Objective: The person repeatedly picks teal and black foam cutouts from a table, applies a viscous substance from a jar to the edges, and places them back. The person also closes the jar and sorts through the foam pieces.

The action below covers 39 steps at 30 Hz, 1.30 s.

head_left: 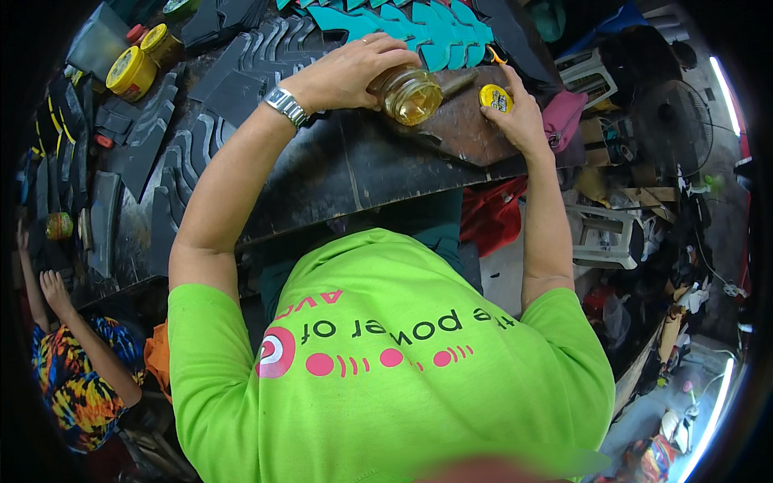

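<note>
My left hand (348,74), with a metal watch (287,107) on its wrist, grips a glass jar (412,100) from its far side. The jar is tipped toward me, its open mouth showing amber liquid inside. My right hand (522,117) pinches a round yellow lid (496,99) between thumb and fingers, apart from the jar. Below both lies a worn brown board (463,129) on the dark table. A narrow stick-like tool (459,84) rests between the jar and the lid. Beyond the right fingertips is a small orange piece (495,55).
Teal cut pieces (403,28) overlap at the table's far side. Dark curved pieces (193,149) cover its left. Yellow tubs (131,74) stand at the far left. Another person's hand (56,294) is at lower left. On the right are a fan (675,129) and a stool (604,237).
</note>
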{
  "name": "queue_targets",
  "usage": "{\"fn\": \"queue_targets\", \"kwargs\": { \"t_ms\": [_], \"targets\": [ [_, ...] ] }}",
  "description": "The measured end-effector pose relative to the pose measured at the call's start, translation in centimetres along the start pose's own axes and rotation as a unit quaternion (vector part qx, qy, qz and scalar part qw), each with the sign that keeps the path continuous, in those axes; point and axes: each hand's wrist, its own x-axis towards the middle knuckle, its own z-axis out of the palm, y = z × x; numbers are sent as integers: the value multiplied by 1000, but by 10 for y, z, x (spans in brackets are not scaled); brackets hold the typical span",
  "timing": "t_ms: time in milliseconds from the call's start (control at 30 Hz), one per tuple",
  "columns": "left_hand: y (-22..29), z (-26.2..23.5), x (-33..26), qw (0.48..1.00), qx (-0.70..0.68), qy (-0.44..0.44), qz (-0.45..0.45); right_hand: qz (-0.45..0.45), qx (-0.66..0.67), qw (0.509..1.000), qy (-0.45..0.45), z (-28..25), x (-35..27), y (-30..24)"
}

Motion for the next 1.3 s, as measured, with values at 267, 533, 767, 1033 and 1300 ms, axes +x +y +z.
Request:
{"fn": "queue_targets", "kwargs": {
  "t_ms": [267,533,767,1033,1300],
  "targets": [
    [3,1,-4,981,-153,59,-107,-137,280,943,115,14,-21,-88],
    [15,6,-6,977,-149,94,-124,-207,183,949,151,20,-10,-119],
    [16,10,-8,978,-131,115,-115,-232,184,951,94,4,9,-130],
    [12,20,-2,970,-153,148,-117,-252,110,950,151,19,17,-132],
    [47,-19,0,974,18,221,-44,-237,337,898,154,11,19,-131]
  ]
}}
